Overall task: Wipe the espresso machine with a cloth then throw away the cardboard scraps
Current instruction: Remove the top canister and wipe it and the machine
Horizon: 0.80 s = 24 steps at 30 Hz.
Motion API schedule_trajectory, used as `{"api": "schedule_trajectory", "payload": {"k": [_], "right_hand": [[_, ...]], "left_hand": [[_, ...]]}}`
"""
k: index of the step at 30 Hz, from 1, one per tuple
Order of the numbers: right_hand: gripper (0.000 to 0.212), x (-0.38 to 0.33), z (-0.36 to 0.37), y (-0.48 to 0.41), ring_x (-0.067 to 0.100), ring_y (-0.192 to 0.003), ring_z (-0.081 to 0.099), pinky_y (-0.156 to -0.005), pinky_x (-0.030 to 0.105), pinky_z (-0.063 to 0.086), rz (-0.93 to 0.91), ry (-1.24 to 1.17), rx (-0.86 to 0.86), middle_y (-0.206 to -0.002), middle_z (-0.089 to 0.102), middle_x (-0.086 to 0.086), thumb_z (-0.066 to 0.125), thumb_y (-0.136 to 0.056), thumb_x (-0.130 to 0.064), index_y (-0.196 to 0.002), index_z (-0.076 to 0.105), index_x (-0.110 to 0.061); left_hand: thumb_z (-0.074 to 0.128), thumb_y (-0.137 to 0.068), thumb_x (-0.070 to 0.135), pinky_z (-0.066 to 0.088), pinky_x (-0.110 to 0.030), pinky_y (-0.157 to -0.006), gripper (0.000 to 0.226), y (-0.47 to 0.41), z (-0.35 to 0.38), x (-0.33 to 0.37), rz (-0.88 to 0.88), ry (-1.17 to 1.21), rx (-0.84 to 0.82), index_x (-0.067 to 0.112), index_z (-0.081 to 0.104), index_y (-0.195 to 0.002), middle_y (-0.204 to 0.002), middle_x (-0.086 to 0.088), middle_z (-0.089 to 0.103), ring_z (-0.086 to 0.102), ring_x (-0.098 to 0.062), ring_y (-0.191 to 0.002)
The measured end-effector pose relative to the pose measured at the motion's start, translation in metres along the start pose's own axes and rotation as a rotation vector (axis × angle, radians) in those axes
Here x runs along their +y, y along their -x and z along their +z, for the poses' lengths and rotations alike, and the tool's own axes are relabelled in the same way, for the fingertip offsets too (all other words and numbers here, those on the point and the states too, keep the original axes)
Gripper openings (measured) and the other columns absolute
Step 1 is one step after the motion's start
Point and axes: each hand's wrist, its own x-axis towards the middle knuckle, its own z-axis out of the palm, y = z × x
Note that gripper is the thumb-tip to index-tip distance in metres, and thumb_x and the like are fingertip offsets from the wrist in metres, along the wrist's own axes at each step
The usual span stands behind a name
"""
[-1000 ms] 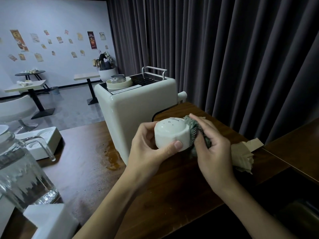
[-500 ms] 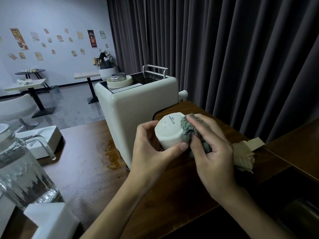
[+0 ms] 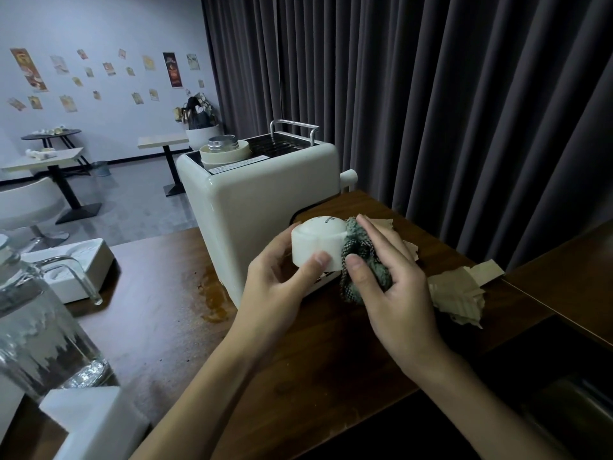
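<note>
**Cup held against cloth in front of machine**

At the counter's centre, I see the left hand [image 3: 278, 277] closed around a white cup [image 3: 316, 242], thumb on its near side and fingers behind it. The cup is held off the counter [image 3: 159, 313], tilted so its round end faces up and toward me; small dark print shows on that end, too small to read.

At 3 o'clock from the cup, touching its side, is the cloth [image 3: 361, 257], grey-green and bunched. The right hand [image 3: 394, 287] grips it, thumb on the near face, fingers wrapped over the far side, pressing it against the cup.

At 12 o'clock from the hands stands the machine [image 3: 262, 194], cream-coloured, upright on the counter, just behind the cup. A metal handle [image 3: 293, 126] rises at its top rear, and a round cream container with a metal lid [image 3: 224, 151] sits on its top at the left. A knob [image 3: 348, 176] projects from its right side.

At 3 o'clock from the right hand lie the scraps [image 3: 456, 293], pale torn cardboard in a loose pile on the counter, partly hidden by the hand. More pieces show at 12 o'clock from that hand.

At 7 o'clock from the machine, a brown stain [image 3: 214, 297] marks the counter. At 9 o'clock stands a glass jug [image 3: 36, 327], with a white tray [image 3: 83, 263] behind it and a white block [image 3: 93, 423] in front.
</note>
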Motion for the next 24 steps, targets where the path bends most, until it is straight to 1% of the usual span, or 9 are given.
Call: {"api": "schedule_trajectory", "payload": {"k": [4, 8, 10, 12, 15, 17, 20, 22, 24], "right_hand": [[0.04, -0.001, 0.001, -0.002, -0.006, -0.128, 0.042, -0.101, 0.004, 0.03, -0.09, 0.069, 0.027, -0.136, 0.053, -0.005, 0.055, -0.098, -0.019, -0.138, 0.053, -0.015], [0.036, -0.003, -0.003, -0.012, -0.006, -0.125, 0.047, -0.1, 0.007, 0.036, -0.02, -0.055, 0.032, -0.129, 0.055, -0.015, 0.052, -0.099, -0.01, -0.135, 0.055, -0.012], [0.036, -0.006, -0.002, -0.011, -0.005, -0.125, 0.047, -0.1, 0.006, 0.034, -0.041, -0.028, 0.032, -0.129, 0.056, -0.011, 0.052, -0.099, -0.01, -0.135, 0.056, -0.012], [0.037, -0.007, 0.001, -0.006, -0.005, -0.125, 0.046, -0.1, 0.004, 0.03, -0.081, 0.033, 0.056, -0.131, 0.057, -0.005, 0.054, -0.098, -0.01, -0.135, 0.056, -0.011], [0.038, -0.006, 0.001, 0.0, -0.007, -0.127, 0.044, -0.101, 0.005, 0.03, -0.147, 0.069, 0.065, -0.132, 0.056, -0.002, 0.055, -0.096, -0.007, -0.133, 0.057, -0.009], [0.038, -0.005, 0.0, 0.002, -0.004, -0.128, 0.044, -0.103, 0.008, 0.031, -0.165, 0.064, 0.045, -0.132, 0.056, -0.001, 0.055, -0.095, -0.006, -0.132, 0.058, -0.01], [0.039, -0.002, -0.008, -0.003, 0.0, -0.126, 0.049, -0.104, 0.013, 0.038, -0.108, -0.039, 0.015, -0.13, 0.059, -0.003, 0.054, -0.095, 0.001, -0.132, 0.057, -0.011], [0.039, -0.001, -0.014, -0.008, 0.002, -0.124, 0.053, -0.104, 0.02, 0.043, -0.043, -0.09, 0.01, -0.128, 0.06, -0.007, 0.055, -0.095, 0.0, -0.133, 0.057, -0.012], [0.041, -0.002, -0.018, -0.011, 0.007, -0.123, 0.055, -0.103, 0.03, 0.047, 0.016, -0.144, 0.039, -0.128, 0.061, -0.005, 0.059, -0.093, -0.004, -0.132, 0.055, -0.015]], "left_hand": [[0.079, -0.083, 0.037, 0.055, -0.029, -0.087, 0.052, 0.003, 0.0, 0.002, 0.028, -0.044, 0.016, 0.023, 0.063, -0.131, -0.123, 0.0, 0.07, 0.066, -0.018, -0.114], [0.087, -0.068, 0.036, 0.057, -0.024, -0.082, 0.072, 0.005, 0.0, -0.005, -0.035, 0.045, 0.09, 0.016, 0.055, -0.129, -0.12, 0.0, 0.072, 0.069, -0.018, -0.111], [0.086, -0.066, 0.038, 0.056, -0.022, -0.08, 0.07, 0.006, 0.0, -0.007, -0.042, 0.078, 0.136, 0.014, 0.055, -0.124, -0.116, -0.001, 0.073, 0.07, -0.018, -0.108], [0.082, -0.071, 0.04, 0.055, -0.023, -0.084, 0.065, 0.005, 0.001, -0.007, -0.016, 0.052, 0.128, 0.016, 0.057, -0.125, -0.12, 0.0, 0.071, 0.068, -0.016, -0.112], [0.086, -0.071, 0.036, 0.056, -0.034, -0.092, 0.068, 0.006, 0.001, -0.005, 0.015, -0.014, 0.075, 0.019, 0.057, -0.131, -0.125, -0.001, 0.069, 0.065, -0.019, -0.116], [0.088, -0.07, 0.03, 0.056, -0.038, -0.095, 0.068, 0.005, -0.001, -0.001, 0.029, -0.013, 0.061, 0.018, 0.059, -0.131, -0.125, -0.003, 0.069, 0.065, -0.021, -0.117], [0.087, -0.073, 0.023, 0.055, -0.03, -0.092, 0.065, 0.006, -0.008, 0.001, 0.022, 0.04, -0.03, 0.017, 0.06, -0.132, -0.127, -0.006, 0.068, 0.064, -0.022, -0.119], [0.087, -0.069, 0.022, 0.054, -0.025, -0.09, 0.074, 0.009, -0.01, -0.002, -0.029, 0.095, -0.067, 0.016, 0.055, -0.136, -0.128, -0.004, 0.069, 0.064, -0.02, -0.12], [0.089, -0.064, 0.021, 0.055, -0.024, -0.088, 0.083, 0.012, -0.012, -0.006, -0.067, 0.12, -0.051, 0.014, 0.05, -0.137, -0.126, 0.0, 0.069, 0.065, -0.018, -0.118]]}}
